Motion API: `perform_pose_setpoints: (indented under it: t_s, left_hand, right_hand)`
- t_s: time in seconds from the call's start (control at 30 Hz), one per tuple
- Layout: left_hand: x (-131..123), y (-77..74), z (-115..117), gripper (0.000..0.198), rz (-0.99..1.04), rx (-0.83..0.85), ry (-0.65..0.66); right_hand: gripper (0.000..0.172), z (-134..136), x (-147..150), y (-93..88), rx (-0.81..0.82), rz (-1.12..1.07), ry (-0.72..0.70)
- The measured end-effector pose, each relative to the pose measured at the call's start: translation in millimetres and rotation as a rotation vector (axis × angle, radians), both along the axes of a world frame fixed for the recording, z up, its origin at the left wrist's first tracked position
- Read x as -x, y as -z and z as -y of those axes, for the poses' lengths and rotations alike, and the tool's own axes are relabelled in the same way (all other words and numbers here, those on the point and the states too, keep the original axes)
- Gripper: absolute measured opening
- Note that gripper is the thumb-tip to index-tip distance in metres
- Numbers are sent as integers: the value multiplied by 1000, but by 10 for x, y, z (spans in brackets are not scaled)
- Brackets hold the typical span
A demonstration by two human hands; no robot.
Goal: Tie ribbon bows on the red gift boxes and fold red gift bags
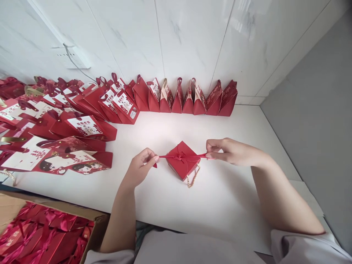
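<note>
A small red gift box (pixel 183 169) lies turned cornerwise on the white table, its top flaps folded together. Across its top runs a red ribbon (pixel 180 157), crossed or knotted at the middle. My left hand (pixel 141 165) pinches one ribbon end to the left of the box, with a short tail hanging below the fingers. On the other side my right hand (pixel 227 151) grips the opposite end between thumb and fingers. The ribbon is stretched nearly straight between both hands. A gold cord handle (pixel 194 178) loops out at the box's lower right onto the table.
Red gift bags (pixel 178 99) stand in a row along the tiled wall (pixel 189 40). More printed bags (pixel 85 126) crowd the table's left side. Below them, a cardboard carton (pixel 95 234) holds ribboned red boxes (pixel 46 238). A grey panel (pixel 310 110) borders the white table (pixel 220 216) on the right.
</note>
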State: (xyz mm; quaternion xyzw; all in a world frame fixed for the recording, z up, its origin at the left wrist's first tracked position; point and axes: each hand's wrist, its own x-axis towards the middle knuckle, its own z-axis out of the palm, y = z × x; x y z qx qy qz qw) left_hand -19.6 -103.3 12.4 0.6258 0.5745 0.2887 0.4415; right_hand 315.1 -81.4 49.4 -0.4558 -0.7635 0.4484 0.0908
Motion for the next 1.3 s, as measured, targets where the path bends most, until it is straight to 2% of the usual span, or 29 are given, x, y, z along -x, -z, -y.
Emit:
perform_pose_setpoints:
  t_s: [0.13,0.27,0.37,0.47,0.53,0.7,0.8,0.9,1.0,1.1,1.2,1.3]
  left_hand:
    - [238,-3,44,26,-68,-32,-86]
    - [421,-65,105,27,-72,-22,-143]
    - [407,-99,127,39,-9,125,-3]
    - [200,-84,126,37,-25,208,139]
    - [-9,-56,129,31,-99,117,153]
    - [-435,-27,172,21,-270,-283,62]
    - [-495,-46,161,12,-314,-403,117]
    - [-431,-55,94,15,-402,-588,192]
    - [-307,-50,41,12,-539,-836,191]
    - [-190,-59,76,16,-609,-899,185]
    - [-102,-84,160,23,-517,-720,289]
    - [-45,-87,177,24,-231,-417,324]
  right_hand:
    - [23,12,-196,-115,-60,31,77]
    - [22,-11,-371,-114,-97,150,145]
    - [15,-57,-409,-40,-15,167,109]
    - [32,-98,-276,61,63,82,2]
    - [33,-108,-97,134,10,1,-19]
    - [25,-74,353,303,-382,-169,26]
    - [17,-50,438,339,-488,-152,33]
    - [15,-27,403,281,-507,-127,28]
    - [16,15,330,172,-488,-118,-12]
    - [12,60,248,97,-425,-111,-67]
    - [4,66,164,92,-250,-56,-111]
    - [28,18,126,131,72,-43,-145]
